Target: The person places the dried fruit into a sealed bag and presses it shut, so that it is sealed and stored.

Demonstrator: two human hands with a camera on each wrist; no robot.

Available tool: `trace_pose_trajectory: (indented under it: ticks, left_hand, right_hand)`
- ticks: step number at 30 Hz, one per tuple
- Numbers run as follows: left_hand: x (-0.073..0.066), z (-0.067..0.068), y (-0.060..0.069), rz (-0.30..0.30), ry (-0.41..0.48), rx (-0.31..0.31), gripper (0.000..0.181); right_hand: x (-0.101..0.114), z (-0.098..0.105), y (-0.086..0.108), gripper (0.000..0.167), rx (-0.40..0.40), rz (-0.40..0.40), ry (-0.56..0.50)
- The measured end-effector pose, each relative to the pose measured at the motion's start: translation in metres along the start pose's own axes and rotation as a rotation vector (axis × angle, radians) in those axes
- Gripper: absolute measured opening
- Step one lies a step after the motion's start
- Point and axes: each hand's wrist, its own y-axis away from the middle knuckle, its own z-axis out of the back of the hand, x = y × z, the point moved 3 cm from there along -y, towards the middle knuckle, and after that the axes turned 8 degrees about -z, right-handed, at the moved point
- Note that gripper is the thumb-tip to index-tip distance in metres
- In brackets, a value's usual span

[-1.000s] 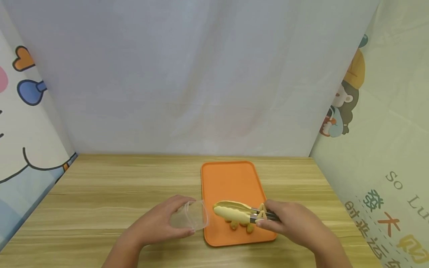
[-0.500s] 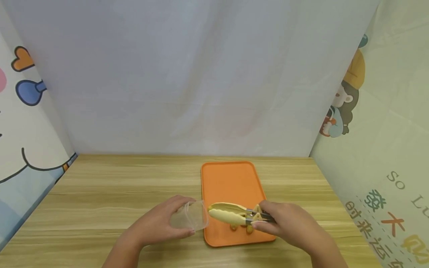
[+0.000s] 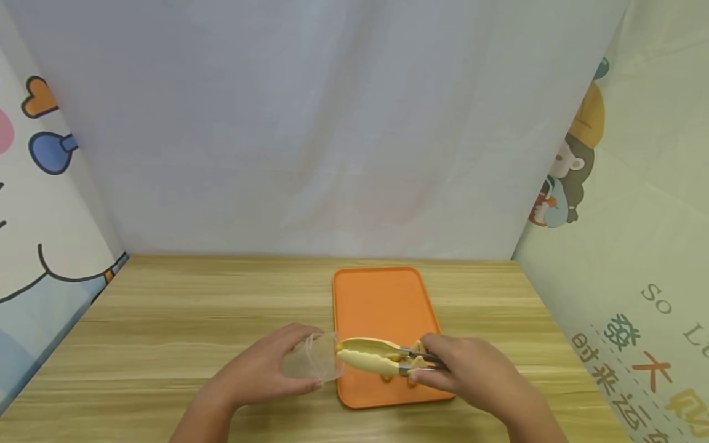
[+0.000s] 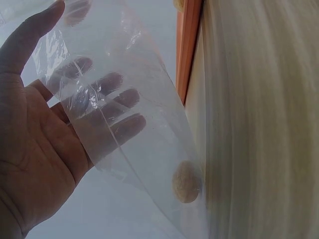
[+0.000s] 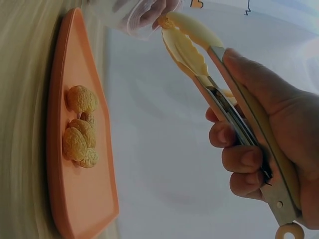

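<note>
My left hand (image 3: 271, 368) holds a clear plastic bag (image 3: 310, 360), thumb on one side and fingers on the other, mouth turned right toward the tray. A tan, rough-shelled nut (image 4: 186, 181), probably a peanut, shows through the film in the left wrist view. My right hand (image 3: 468, 374) grips yellow-tipped metal tongs (image 3: 368, 355) by their handles. Between the tong tips a similar nut (image 5: 166, 22) is pinched, right at the bag's mouth. Several more unshelled nuts (image 5: 76, 142) lie on the orange tray (image 3: 382, 301); in the head view the tongs partly cover them.
The tray lies on a wood-grain table (image 3: 221, 295), its near end below the tongs. A pale grey cloth (image 3: 310, 135) hangs behind the table. Printed cloths stand at the left and right sides.
My right hand has moved left with the tongs, bringing their tips from over the tray to the bag's mouth. The left hand and bag stay where they were.
</note>
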Motion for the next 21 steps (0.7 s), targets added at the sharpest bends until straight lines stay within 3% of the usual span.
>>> trace_pose_trajectory:
  ticks: [14, 21]
  left_hand:
    - [-0.011, -0.005, 0.005, -0.002, -0.024, -0.015, 0.063]
    - [-0.017, -0.006, 0.008, 0.025, 0.023, 0.008, 0.061]
  right_hand:
    - [0.002, -0.005, 0.004, 0.034, 0.004, 0.066, -0.001]
    - [0.005, -0.008, 0.005, 0.036, 0.017, 0.081, 0.017]
